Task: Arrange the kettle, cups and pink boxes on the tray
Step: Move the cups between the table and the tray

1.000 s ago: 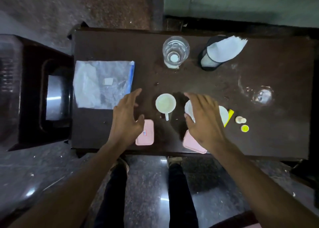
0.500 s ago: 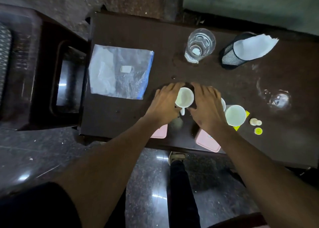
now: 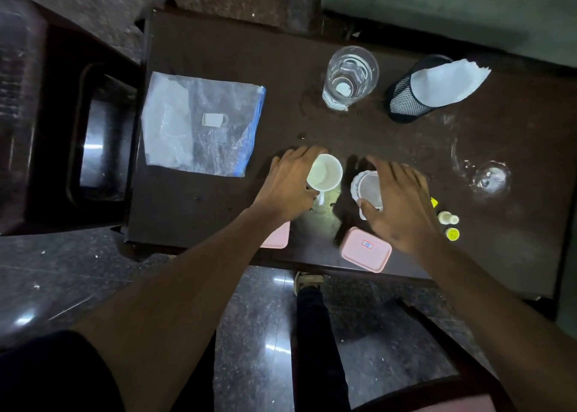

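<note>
Seen from above, a person stands at a dark wooden bench with both bare arms reaching over it. The left hand curls around the left side of a white cup, fingers touching its wall; it appears to grip the cup, though whether the cup is lifted cannot be told. The right hand is spread over a second white cup, which seems to sit on a patterned saucer; the thumb rests on the cup's near rim, and a firm grip cannot be confirmed.

Two pink boxes lie at the near edge of the bench: one just below the right hand, the other partly hidden under the left forearm. No kettle and no tray can be made out for certain.

Further back stand a clear glass and a black mesh holder with white paper in it. A clear plastic bag lies flat to the left. Small yellow and cream caps sit to the right.

The step in hand seems to be gathering the two cups. The next move likely calls for a secure hold on each, then carrying them to wherever the tray is.
</note>
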A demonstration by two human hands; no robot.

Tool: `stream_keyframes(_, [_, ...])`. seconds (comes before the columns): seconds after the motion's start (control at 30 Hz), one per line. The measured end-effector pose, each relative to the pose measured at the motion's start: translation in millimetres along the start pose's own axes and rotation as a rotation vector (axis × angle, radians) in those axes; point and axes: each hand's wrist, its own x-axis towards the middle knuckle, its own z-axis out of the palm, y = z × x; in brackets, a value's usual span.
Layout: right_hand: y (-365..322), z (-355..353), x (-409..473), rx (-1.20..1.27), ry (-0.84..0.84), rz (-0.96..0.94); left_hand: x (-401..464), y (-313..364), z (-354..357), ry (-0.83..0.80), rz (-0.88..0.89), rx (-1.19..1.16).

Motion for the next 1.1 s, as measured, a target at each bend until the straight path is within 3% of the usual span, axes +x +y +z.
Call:
stream_keyframes(0.2, [10,-2,-7,-0.062,-0.035,-0.097,1,1,-1,-0.011,0.012,-0.007])
stream_keyframes(0.53, [13,11,2,-0.172,-0.034,-0.067,-1,5,3,-0.02,0.028,-0.017])
stream_keyframes(0.83, [-14,-3,12,0.051,0.084,-0.075,-2,3,-14,0.02,0.045,-0.041])
stream_keyframes(1.1, [-96,-44,57,0.205,0.175,-0.152,-3,-37,-113,0.217,0.06,-0.096])
